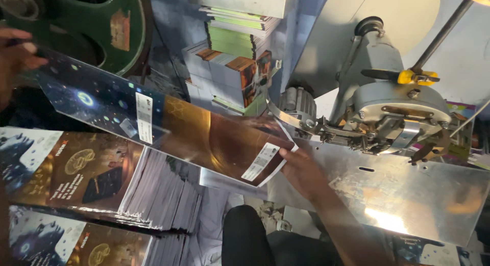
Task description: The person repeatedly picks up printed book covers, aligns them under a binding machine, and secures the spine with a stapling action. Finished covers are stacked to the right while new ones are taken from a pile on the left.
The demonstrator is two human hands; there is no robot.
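Head view looks down on a long glossy printed cover sheet (pixel 168 128), dark blue with star-like dots at one end and brown-gold at the other, held slanted across the middle of the scene. The left hand (pixel 13 59) grips its upper left end, fingers curled over the edge. The right hand (pixel 301 169) pinches the lower right corner, just beside the shiny metal worktop (pixel 408 194) of a grey stitching machine (pixel 388 108). Below the sheet lie two fanned stacks of similar covers (pixel 102 179), near the person's dark-clad knee (pixel 245 235). Behind, a pile of bound booklets (pixel 229 67) stands beside a green wheel (pixel 102 26)
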